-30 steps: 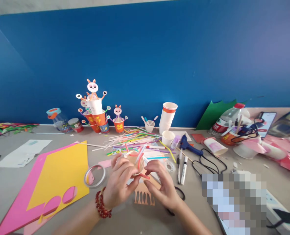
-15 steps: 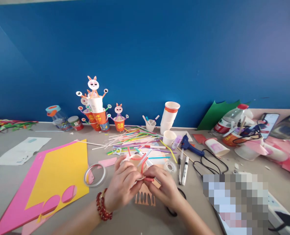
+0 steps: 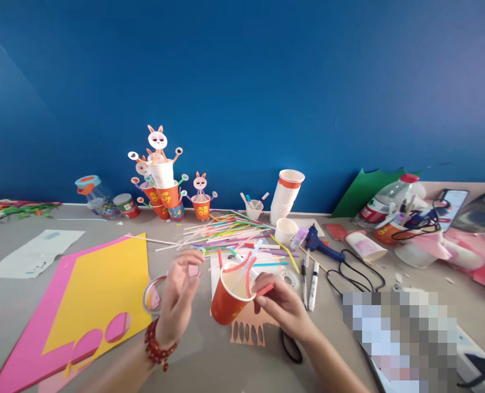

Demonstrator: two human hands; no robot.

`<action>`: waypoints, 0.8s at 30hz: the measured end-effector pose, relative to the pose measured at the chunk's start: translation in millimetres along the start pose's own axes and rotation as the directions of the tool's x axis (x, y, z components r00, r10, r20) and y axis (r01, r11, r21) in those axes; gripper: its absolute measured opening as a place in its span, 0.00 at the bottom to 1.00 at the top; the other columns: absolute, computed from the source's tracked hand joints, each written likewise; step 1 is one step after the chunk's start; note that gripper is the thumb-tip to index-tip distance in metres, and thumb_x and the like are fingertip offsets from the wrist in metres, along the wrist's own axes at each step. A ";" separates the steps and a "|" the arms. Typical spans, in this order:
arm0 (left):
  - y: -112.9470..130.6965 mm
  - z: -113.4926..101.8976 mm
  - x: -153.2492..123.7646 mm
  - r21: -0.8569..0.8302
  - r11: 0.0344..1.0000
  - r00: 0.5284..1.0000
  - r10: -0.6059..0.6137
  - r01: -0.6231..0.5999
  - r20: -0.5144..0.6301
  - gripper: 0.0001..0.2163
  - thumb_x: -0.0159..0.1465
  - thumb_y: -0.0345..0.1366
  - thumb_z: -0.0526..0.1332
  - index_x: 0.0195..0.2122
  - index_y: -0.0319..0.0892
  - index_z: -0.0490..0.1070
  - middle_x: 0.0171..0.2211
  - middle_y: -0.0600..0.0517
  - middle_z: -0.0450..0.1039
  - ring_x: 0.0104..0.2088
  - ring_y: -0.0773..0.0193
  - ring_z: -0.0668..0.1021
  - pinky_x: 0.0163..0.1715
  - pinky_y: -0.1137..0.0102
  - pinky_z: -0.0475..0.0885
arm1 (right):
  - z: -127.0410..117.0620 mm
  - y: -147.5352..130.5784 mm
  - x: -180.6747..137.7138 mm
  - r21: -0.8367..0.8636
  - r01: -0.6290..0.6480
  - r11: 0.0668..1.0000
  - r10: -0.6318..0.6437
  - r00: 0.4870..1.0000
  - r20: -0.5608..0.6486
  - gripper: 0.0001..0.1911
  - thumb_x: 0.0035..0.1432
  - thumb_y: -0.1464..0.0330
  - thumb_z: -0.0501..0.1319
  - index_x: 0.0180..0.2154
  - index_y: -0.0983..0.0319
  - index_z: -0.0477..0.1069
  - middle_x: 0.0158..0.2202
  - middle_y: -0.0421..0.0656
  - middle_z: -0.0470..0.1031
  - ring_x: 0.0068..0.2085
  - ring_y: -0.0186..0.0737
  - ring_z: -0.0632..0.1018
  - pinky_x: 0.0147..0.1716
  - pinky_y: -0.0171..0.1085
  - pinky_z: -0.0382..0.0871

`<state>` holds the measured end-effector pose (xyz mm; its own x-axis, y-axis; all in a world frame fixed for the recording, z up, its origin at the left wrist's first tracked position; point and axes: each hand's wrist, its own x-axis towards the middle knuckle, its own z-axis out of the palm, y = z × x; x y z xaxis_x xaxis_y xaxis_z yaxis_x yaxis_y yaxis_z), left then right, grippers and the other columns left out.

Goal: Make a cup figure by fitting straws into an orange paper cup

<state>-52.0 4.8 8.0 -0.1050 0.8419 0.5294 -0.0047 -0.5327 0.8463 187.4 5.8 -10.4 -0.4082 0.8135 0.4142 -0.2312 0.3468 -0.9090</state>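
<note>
A red paper cup [image 3: 226, 302] with yellow print tilts above the table. My right hand [image 3: 283, 305] pinches it at the right of its rim, where a red straw [image 3: 249, 272] bends over the edge and its end sticks out past my fingers. White and pale strips also stand in the cup. To the left, my left hand [image 3: 177, 297] is apart from the cup, fingers spread and holding nothing. Beneath the cup lies an orange paper sheet [image 3: 246, 332] with leaf-shaped cut-outs. A roll of tape [image 3: 147, 297] is partly hidden behind my left hand.
Yellow paper [image 3: 103, 284] on pink paper covers the left. Loose straws [image 3: 226, 234] lie ahead. Decorated rabbit cups [image 3: 169, 194] and a stack of white cups [image 3: 284, 199] stand along the blue wall. A blue glue gun [image 3: 322, 248], its cable and markers [image 3: 313, 286] lie right.
My left hand has let go of the cup's rim area and moved left, opening. My right hand keeps hold; the cup now shows fully, tilted.
</note>
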 end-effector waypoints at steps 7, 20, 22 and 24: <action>-22.6 4.9 3.2 -0.367 0.759 0.813 -0.352 0.537 0.464 0.32 0.58 0.57 0.62 0.59 0.45 0.64 0.58 0.41 0.65 0.59 0.45 0.67 0.59 0.53 0.61 | -2.1 7.0 0.7 0.176 -0.070 0.982 0.070 0.998 0.005 0.05 0.64 0.67 0.62 0.41 0.59 0.74 0.36 0.42 0.68 0.31 0.32 0.75 0.30 0.33 0.75; -22.6 14.3 -25.3 -0.287 0.698 0.680 -0.383 0.656 0.625 0.31 0.55 0.44 0.71 0.59 0.45 0.66 0.56 0.43 0.71 0.59 0.43 0.68 0.55 0.56 0.65 | -5.5 12.1 -2.7 0.089 -0.186 0.978 0.178 0.980 0.093 0.06 0.63 0.65 0.62 0.40 0.62 0.72 0.34 0.42 0.69 0.31 0.34 0.75 0.31 0.35 0.74; -22.3 13.8 -26.0 -0.286 0.700 0.683 -0.383 0.654 0.622 0.31 0.54 0.44 0.71 0.58 0.44 0.66 0.55 0.43 0.72 0.59 0.43 0.68 0.54 0.57 0.66 | -5.8 11.6 -3.0 0.070 -0.188 0.980 0.180 0.979 0.098 0.07 0.63 0.65 0.62 0.40 0.62 0.72 0.34 0.42 0.69 0.31 0.34 0.75 0.31 0.35 0.73; -21.8 12.9 -25.8 -0.286 0.701 0.681 -0.379 0.653 0.627 0.31 0.54 0.44 0.71 0.58 0.44 0.66 0.54 0.43 0.72 0.59 0.44 0.69 0.53 0.58 0.67 | -5.7 10.5 -2.8 0.051 -0.188 0.981 0.182 0.978 0.103 0.07 0.63 0.65 0.61 0.40 0.62 0.72 0.34 0.42 0.69 0.31 0.34 0.76 0.31 0.34 0.73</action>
<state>-36.3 -4.1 -23.4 0.5535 0.8292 0.0777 -0.3563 0.1515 0.9220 191.2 9.8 -21.4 -0.5320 0.8106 0.2447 -0.1949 0.1640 -0.9670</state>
